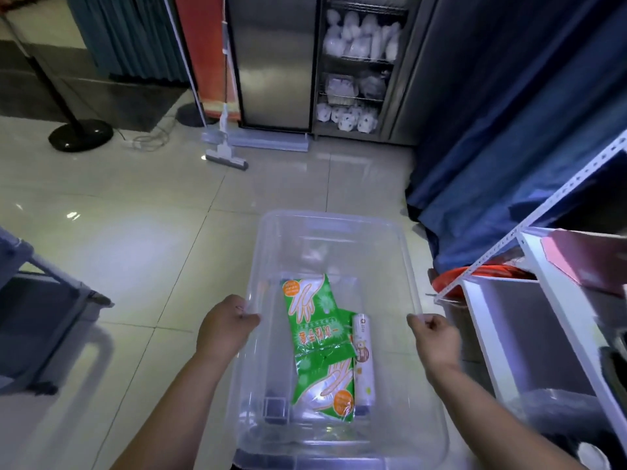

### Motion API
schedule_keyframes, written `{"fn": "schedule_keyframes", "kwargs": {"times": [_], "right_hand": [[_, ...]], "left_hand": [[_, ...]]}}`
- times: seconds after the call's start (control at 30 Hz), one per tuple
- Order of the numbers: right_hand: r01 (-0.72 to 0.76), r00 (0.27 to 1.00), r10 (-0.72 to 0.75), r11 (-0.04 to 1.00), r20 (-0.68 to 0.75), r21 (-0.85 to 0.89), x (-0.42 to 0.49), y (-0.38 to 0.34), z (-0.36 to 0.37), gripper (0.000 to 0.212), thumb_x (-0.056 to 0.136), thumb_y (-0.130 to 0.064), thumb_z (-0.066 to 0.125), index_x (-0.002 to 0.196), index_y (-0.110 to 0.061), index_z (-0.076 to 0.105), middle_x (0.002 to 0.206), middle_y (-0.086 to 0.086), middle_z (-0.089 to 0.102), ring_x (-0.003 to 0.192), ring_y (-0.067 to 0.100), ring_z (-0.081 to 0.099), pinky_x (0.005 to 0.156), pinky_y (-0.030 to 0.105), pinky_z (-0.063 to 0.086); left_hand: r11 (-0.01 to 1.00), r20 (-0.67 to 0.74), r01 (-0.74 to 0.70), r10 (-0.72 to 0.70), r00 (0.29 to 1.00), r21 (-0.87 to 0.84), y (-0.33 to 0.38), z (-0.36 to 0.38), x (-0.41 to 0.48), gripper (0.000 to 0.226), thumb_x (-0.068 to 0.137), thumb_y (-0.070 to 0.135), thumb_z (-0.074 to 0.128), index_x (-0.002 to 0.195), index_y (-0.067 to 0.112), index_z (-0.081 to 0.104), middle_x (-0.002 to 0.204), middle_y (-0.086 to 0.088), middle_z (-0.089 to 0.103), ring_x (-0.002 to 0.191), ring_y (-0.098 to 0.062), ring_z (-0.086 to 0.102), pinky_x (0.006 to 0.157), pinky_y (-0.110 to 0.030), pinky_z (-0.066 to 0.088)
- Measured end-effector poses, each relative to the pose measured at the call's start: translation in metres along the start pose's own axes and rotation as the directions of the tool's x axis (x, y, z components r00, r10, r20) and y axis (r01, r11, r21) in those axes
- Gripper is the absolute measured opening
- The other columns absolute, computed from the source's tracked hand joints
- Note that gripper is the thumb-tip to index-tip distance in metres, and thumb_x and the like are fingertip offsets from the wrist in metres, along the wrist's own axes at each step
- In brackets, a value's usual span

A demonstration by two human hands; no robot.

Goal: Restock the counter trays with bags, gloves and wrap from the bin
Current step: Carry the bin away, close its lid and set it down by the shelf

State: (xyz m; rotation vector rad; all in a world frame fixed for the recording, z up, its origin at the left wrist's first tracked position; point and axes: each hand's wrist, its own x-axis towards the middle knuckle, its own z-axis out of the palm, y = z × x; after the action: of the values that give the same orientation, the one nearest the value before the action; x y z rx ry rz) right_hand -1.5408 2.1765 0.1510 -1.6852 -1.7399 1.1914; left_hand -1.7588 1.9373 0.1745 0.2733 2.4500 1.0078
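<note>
Bin point(336, 232) gripped both sides – left hand point(225, 325), right hand point(436, 337); gloves pack point(315, 340) between.

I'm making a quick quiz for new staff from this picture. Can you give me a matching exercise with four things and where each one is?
Things:
1. glove packet
2. roll
3. mop
4. left hand

Places:
A. on the bin's left rim
B. on the floor by the steel cabinet
C. flat in the bin, green
D. in the bin, right of the packet

Pairs: 1-C, 2-D, 3-B, 4-A
</note>
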Motion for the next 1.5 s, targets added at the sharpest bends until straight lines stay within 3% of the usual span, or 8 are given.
{"fn": "schedule_keyframes", "kwargs": {"times": [0.27, 0.47, 0.63, 0.77, 0.97, 1.2, 1.33, 1.5], "right_hand": [[-0.166, 0.969, 0.175, 0.984, -0.173, 0.069, 0.065, -0.035, 0.029, 0.022, 0.080, -0.017, 0.066, 0.073, 0.003, 0.059, 0.062, 0.008, 0.057, 0.060, 0.023, 0.051, 0.066, 0.031, 0.042], [-0.294, 0.922, 0.305, 0.952, -0.238, 0.081, 0.118, -0.031, 0.020, 0.018, 0.081, -0.021, 0.066, 0.071, -0.007, 0.060, 0.063, 0.001, 0.056, 0.062, 0.020, 0.052, 0.068, 0.030, 0.043], [-0.385, 0.894, 0.390, 0.921, -0.219, 0.065, 0.189, 0.003, 0.005, 0.021, 0.081, -0.024, 0.065, 0.064, -0.017, 0.054, 0.063, -0.001, 0.055, 0.065, 0.019, 0.053, 0.071, 0.034, 0.048], [-0.440, 0.889, 0.429, 0.897, -0.162, -0.041, 0.258, 0.044, -0.001, 0.021, 0.082, -0.024, 0.062, 0.065, -0.016, 0.053, 0.062, -0.002, 0.053, 0.069, 0.022, 0.054, 0.068, 0.033, 0.044], [-0.494, 0.867, 0.479, 0.862, -0.135, -0.117, 0.355, 0.119, 0.019, 0.014, 0.085, -0.022, 0.062, 0.080, -0.010, 0.055, 0.080, 0.009, 0.059, 0.080, 0.029, 0.059, 0.073, 0.035, 0.048], [-0.543, 0.838, 0.521, 0.826, -0.161, -0.153, 0.451, 0.237, 0.082, 0.013, 0.088, -0.019, 0.059, 0.088, -0.011, 0.050, 0.082, 0.012, 0.054, 0.078, 0.030, 0.054, 0.067, 0.029, 0.039], [-0.558, 0.829, 0.537, 0.808, -0.154, -0.187, 0.493, 0.312, 0.114, 0.012, 0.089, -0.018, 0.059, 0.094, -0.008, 0.055, 0.080, 0.012, 0.054, 0.074, 0.028, 0.052, 0.062, 0.025, 0.036], [-0.554, 0.833, 0.527, 0.793, -0.170, -0.253, 0.531, 0.384, 0.138, 0.013, 0.088, -0.019, 0.060, 0.097, -0.010, 0.058, 0.077, 0.010, 0.056, 0.071, 0.028, 0.050, 0.065, 0.027, 0.034]], "left_hand": [[0.985, 0.199, -0.154, 0.136, 0.970, 0.079, 0.082, 0.028, 0.144, 0.014, 0.076, 0.016, 0.068, 0.083, 0.012, 0.056, 0.079, -0.009, 0.066, 0.074, -0.028, 0.061, 0.060, -0.026, 0.039], [0.953, 0.323, -0.247, 0.182, 0.929, 0.173, 0.141, 0.091, 0.207, 0.015, 0.077, 0.017, 0.067, 0.087, 0.010, 0.057, 0.080, -0.005, 0.064, 0.073, -0.026, 0.058, 0.065, -0.028, 0.039], [0.904, 0.420, -0.329, 0.194, 0.886, 0.275, 0.179, 0.172, 0.242, 0.020, 0.077, 0.020, 0.068, 0.093, 0.011, 0.060, 0.082, -0.002, 0.063, 0.076, -0.023, 0.058, 0.067, -0.026, 0.037], [0.916, 0.480, -0.265, 0.094, 0.872, 0.302, 0.194, 0.245, 0.267, 0.019, 0.077, 0.020, 0.068, 0.090, 0.010, 0.059, 0.077, -0.007, 0.067, 0.075, -0.026, 0.065, 0.071, -0.031, 0.047], [0.926, 0.561, -0.156, -0.069, 0.825, 0.344, 0.171, 0.363, 0.325, 0.015, 0.080, 0.020, 0.063, 0.086, 0.008, 0.056, 0.077, -0.010, 0.068, 0.068, -0.027, 0.068, 0.077, -0.045, 0.054], [0.898, 0.624, -0.134, -0.178, 0.761, 0.420, 0.105, 0.506, 0.396, 0.012, 0.082, 0.015, 0.058, 0.082, 0.004, 0.053, 0.074, -0.014, 0.065, 0.065, -0.026, 0.058, 0.063, -0.033, 0.044], [0.893, 0.609, -0.032, -0.280, 0.743, 0.449, 0.058, 0.582, 0.433, 0.011, 0.079, 0.015, 0.063, 0.077, 0.007, 0.056, 0.076, -0.016, 0.065, 0.066, -0.027, 0.058, 0.068, -0.037, 0.050], [0.890, 0.602, 0.046, -0.344, 0.720, 0.454, 0.014, 0.652, 0.459, 0.013, 0.078, 0.006, 0.067, 0.085, 0.000, 0.057, 0.069, -0.016, 0.060, 0.060, -0.024, 0.054, 0.059, -0.031, 0.049]]}}
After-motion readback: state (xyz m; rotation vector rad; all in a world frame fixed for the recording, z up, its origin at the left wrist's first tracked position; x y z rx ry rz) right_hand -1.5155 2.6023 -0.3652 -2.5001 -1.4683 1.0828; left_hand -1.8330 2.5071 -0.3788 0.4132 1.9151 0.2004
